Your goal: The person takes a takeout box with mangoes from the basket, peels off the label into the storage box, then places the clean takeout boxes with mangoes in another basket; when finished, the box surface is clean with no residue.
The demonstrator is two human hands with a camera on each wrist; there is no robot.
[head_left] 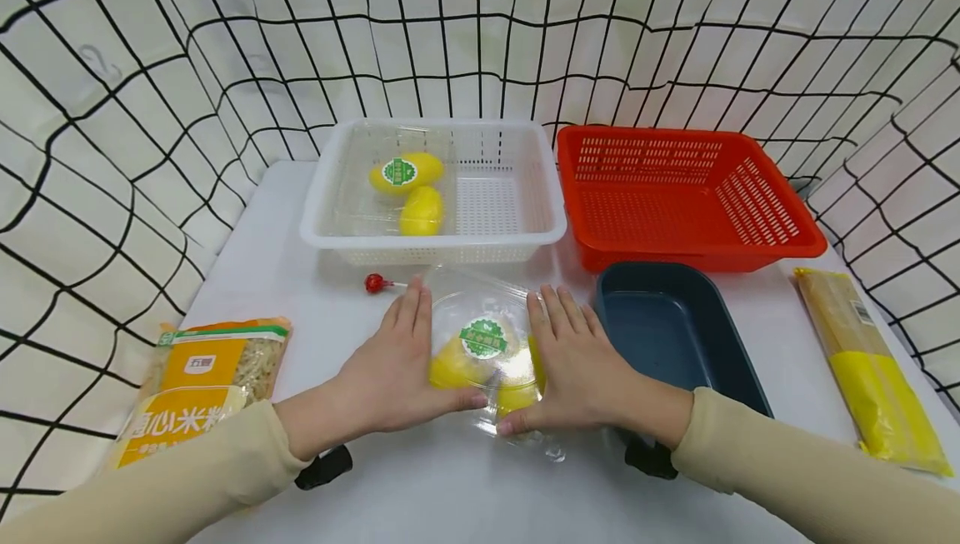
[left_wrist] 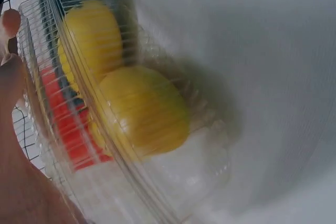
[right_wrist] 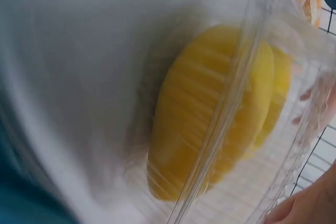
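Note:
A clear plastic clamshell box with a green round label lies on the white table, two or so yellow mangoes inside it. My left hand rests along its left edge, fingers straight and pointing away, the thumb over the near part of the lid. On the opposite edge my right hand lies the same way, its thumb close to the other one. From the right wrist, a mango shows through the ribbed wall below the box's rim. A red lollipop lies just beyond the left fingertips.
Behind stand a white basket, holding another clear box of yellow mangoes, and a red basket. A dark blue tray sits right of the box. Packaged food lies left, a yellow packet far right. Black netting surrounds the table.

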